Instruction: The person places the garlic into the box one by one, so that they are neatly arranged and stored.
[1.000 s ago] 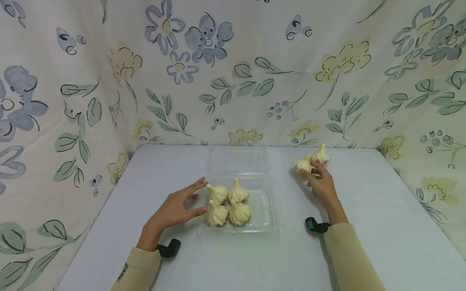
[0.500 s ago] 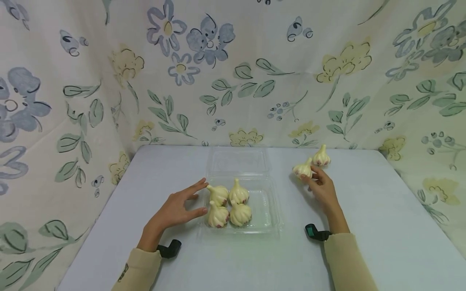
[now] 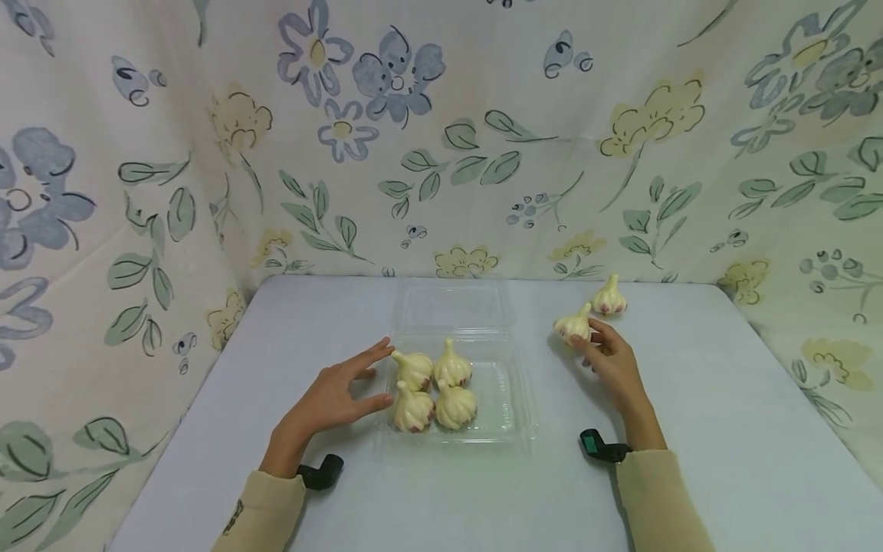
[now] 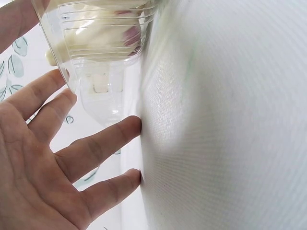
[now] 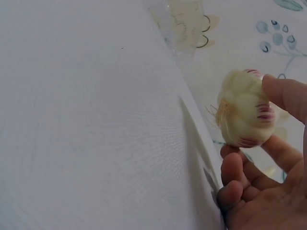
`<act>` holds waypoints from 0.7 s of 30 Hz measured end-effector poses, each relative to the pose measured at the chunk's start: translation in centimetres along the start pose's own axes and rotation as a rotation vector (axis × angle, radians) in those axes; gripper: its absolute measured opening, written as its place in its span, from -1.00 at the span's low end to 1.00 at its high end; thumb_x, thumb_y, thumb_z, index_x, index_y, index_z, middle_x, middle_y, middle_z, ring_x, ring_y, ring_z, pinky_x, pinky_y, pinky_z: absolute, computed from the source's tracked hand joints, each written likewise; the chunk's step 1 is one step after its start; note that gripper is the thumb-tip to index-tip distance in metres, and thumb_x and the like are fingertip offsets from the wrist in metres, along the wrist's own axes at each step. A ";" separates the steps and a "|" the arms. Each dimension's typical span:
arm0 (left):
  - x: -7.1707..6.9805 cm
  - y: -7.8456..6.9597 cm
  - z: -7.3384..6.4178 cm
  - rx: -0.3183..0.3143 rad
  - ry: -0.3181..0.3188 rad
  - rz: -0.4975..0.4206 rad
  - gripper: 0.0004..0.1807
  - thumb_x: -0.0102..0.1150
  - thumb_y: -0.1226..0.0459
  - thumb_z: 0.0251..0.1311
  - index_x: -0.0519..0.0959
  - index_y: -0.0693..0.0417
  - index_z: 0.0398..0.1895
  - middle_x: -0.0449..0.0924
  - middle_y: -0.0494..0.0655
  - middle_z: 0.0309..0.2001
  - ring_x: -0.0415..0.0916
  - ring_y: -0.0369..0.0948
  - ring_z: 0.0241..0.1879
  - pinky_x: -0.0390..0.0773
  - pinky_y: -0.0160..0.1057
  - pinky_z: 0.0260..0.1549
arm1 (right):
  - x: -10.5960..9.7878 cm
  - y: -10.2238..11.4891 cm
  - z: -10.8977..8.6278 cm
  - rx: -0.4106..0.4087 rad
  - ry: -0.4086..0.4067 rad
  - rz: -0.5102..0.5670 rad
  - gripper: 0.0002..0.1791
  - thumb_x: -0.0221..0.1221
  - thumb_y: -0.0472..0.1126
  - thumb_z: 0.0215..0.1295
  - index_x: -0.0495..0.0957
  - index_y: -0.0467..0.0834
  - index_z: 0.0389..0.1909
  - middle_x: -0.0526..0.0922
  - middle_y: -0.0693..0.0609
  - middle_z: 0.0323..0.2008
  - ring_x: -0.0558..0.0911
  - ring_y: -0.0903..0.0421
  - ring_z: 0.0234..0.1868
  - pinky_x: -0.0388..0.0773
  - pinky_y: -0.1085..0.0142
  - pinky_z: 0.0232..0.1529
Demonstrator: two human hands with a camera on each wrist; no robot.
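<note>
My right hand [image 3: 610, 360] pinches a garlic bulb [image 3: 573, 325] between thumb and fingers at the right side of the table. In the right wrist view this bulb [image 5: 247, 108] shows its root end and purple streaks, raised off the white surface. A second garlic bulb [image 3: 610, 296] stands just behind it. My left hand [image 3: 338, 395] has its fingers spread at the left edge of a clear plastic box [image 3: 507, 395]. Several garlic bulbs [image 3: 455, 405] fill the box's left and middle part. In the left wrist view, fingertips [image 4: 69, 93] meet the box wall, and two others touch the table.
The box's clear lid [image 3: 451, 307] lies folded back toward the far edge of the white table [image 3: 552, 491]. A flowered curtain [image 3: 476, 207] hangs behind the table and along both sides. Black wrist cameras [image 3: 603, 446] are worn on both wrists.
My right hand has drawn slightly toward me with the garlic bulb, opening a gap from the bulb behind. The left hand stays at the box.
</note>
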State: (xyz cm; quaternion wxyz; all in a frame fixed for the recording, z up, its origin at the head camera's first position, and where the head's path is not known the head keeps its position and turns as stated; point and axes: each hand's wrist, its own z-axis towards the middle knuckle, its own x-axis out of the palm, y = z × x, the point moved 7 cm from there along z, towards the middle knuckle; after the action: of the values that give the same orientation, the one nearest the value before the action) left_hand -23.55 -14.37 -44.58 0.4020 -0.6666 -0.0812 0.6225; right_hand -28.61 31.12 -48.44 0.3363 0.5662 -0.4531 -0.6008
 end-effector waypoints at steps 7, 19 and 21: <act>0.0 -0.1 -0.1 -0.001 0.003 -0.005 -0.14 0.34 -0.14 0.24 0.27 -0.20 0.57 0.12 -0.22 0.61 0.63 0.09 0.20 0.38 0.41 0.26 | -0.1 0.5 -0.3 -0.017 0.010 0.036 -0.26 0.23 0.08 0.44 0.26 -0.08 0.53 0.49 0.10 -0.02 0.57 0.28 -0.35 0.57 0.40 -0.29; 0.0 0.1 0.0 0.005 -0.001 -0.016 -0.14 0.33 -0.15 0.23 0.27 -0.20 0.57 0.12 -0.23 0.61 0.63 0.08 0.21 0.39 0.40 0.26 | 0.6 1.5 -0.1 -0.073 0.014 0.052 -0.29 0.26 0.05 0.41 0.32 -0.10 0.49 0.46 0.12 -0.01 0.55 0.32 -0.28 0.60 0.44 -0.23; 0.0 0.1 0.0 0.008 -0.001 -0.015 -0.14 0.33 -0.15 0.23 0.27 -0.20 0.57 0.12 -0.23 0.61 0.63 0.08 0.20 0.38 0.40 0.26 | 0.9 1.7 -0.2 -0.090 0.026 0.055 -0.29 0.27 0.03 0.41 0.32 -0.11 0.49 0.46 0.15 -0.02 0.54 0.34 -0.29 0.59 0.44 -0.24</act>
State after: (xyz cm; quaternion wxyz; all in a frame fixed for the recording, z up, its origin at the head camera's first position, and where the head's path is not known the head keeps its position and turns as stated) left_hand -23.56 -14.39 -44.63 0.4093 -0.6640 -0.0840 0.6201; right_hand -28.75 29.65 -47.20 0.3836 0.5455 -0.4365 -0.6039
